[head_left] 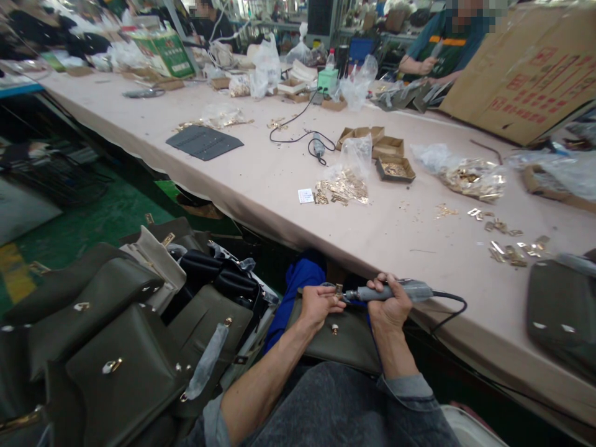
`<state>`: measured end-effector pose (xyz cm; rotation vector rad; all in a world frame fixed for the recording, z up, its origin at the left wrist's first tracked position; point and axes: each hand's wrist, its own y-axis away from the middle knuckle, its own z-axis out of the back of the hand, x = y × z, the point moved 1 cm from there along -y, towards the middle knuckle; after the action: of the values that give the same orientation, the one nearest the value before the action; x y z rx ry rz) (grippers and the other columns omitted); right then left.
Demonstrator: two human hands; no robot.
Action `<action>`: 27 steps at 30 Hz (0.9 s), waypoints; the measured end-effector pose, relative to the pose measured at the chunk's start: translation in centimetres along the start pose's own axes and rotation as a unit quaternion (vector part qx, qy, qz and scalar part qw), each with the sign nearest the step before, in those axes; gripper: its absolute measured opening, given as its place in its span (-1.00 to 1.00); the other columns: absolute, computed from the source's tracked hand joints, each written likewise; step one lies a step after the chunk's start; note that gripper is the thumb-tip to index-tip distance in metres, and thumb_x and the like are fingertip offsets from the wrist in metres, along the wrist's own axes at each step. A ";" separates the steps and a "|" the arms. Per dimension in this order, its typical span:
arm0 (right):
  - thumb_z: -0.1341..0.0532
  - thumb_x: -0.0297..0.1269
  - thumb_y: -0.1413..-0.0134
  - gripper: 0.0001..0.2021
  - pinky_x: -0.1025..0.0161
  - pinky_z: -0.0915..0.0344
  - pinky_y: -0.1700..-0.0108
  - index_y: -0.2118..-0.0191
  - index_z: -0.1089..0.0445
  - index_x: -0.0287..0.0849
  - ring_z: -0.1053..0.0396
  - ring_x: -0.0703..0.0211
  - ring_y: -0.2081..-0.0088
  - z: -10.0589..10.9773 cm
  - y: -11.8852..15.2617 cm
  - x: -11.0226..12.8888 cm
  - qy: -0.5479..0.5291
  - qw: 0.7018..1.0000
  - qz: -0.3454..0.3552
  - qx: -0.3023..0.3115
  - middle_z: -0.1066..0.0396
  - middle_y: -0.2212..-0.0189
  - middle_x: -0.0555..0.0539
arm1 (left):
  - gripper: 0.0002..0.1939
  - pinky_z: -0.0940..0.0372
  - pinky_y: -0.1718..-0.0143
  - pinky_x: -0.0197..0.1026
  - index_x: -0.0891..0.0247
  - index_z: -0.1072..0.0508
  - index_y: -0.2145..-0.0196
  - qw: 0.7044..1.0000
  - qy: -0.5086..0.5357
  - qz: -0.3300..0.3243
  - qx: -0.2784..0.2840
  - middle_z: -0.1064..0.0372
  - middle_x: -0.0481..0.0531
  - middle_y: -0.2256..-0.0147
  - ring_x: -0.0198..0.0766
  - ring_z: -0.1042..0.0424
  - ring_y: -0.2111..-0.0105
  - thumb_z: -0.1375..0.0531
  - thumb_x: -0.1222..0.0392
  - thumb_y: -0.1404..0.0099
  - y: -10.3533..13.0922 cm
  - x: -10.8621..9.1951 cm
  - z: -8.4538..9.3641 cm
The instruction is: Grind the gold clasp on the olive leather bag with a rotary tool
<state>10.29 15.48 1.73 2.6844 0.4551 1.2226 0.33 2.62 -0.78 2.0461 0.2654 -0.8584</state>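
Right hand (390,304) fingers wrapped tight around a grey pen-shaped electric screwdriver (395,291), tip pointing left toward a small brass-coloured metal fitting (338,290). Left hand (319,304) fingers curled, thumb and fingertips pinching that fitting against the top edge of a dark olive leather bag (342,338) lying on the person's lap, just below the near edge of the long beige worktop (261,180). Black cable (449,310) runs off the screwdriver's back end, loops down past the worktop's near edge. A second small brass stud (334,328) sits on the bag's flap, near the left hand. Blue cloth (300,282) hangs just behind the left hand under the worktop edge. To the person's left, off the worktop, a stack of olive leather bags with brass clasps (121,347). On the worktop mid-area: pile of loose brass fittings (342,189) beside a clear plastic bag, small open cardboard box (395,168) with more fittings, another grey screwdriver with coiled cord (318,146). Scattered brass pieces (510,245) toward the right edge, next to another olive bag (561,310). At the far edge a co-worker's hand (426,65) is visible; large brown cardboard carton (526,68) in the far right corner.
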 end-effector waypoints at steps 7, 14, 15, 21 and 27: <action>-0.37 -0.37 0.10 -0.75 0.32 -0.31 0.41 0.34 -0.26 -0.19 -0.14 0.35 0.51 0.1 0.0 -0.2 -0.003 1.000 -0.006 -0.009 -0.30 0.43 0.03 | -0.71 -0.52 0.51 -0.25 0.65 -0.52 0.19 1.000 0.006 -0.002 -0.003 -0.56 0.36 0.34 -0.13 -0.57 0.51 -0.30 0.59 -0.08 0.1 0.0 -0.1; -0.36 -0.38 0.09 -0.73 0.33 -0.31 0.41 0.34 -0.23 -0.18 -0.15 0.36 0.52 0.1 -0.1 -0.2 -0.009 1.000 -0.011 -0.014 -0.30 0.43 0.04 | -0.74 -0.52 0.51 -0.26 0.66 -0.52 0.19 1.000 -0.002 0.001 -0.008 -0.55 0.35 0.37 -0.15 -0.56 0.52 -0.28 0.59 -0.11 0.3 -0.3 -0.2; -0.36 -0.38 0.09 -0.73 0.33 -0.31 0.42 0.34 -0.23 -0.18 -0.15 0.36 0.52 0.1 -0.1 -0.2 -0.012 1.000 -0.014 -0.017 -0.29 0.43 0.04 | -0.74 -0.51 0.51 -0.27 0.66 -0.53 0.19 1.000 -0.003 0.000 -0.008 -0.55 0.35 0.37 -0.15 -0.56 0.52 -0.28 0.59 -0.10 0.3 -0.3 -0.2; -0.34 -0.41 0.11 -0.74 0.36 -0.33 0.40 0.36 -0.21 -0.20 -0.15 0.39 0.51 -0.5 -0.3 0.8 -0.056 0.997 -0.042 -0.025 -0.26 0.41 0.04 | -0.71 -0.50 0.51 -0.29 0.66 -0.54 0.18 1.000 -0.013 0.004 -0.004 -0.56 0.36 0.35 -0.17 -0.56 0.51 -0.25 0.57 -0.09 0.2 -0.4 -0.3; -0.32 -0.44 0.13 -0.76 0.38 -0.33 0.41 0.35 -0.22 -0.21 -0.15 0.42 0.52 -2.8 -5.7 7.1 -0.111 0.992 0.055 -0.032 -0.26 0.39 0.05 | -0.71 -0.51 0.50 -0.27 0.66 -0.53 0.18 1.000 -0.024 0.003 -0.007 -0.56 0.39 0.31 -0.14 -0.57 0.48 -0.28 0.52 -0.09 -0.1 -0.4 0.0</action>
<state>11.36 23.31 7.06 2.7786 0.2351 0.9300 -0.01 2.73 -0.57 2.0099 0.2380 -0.8991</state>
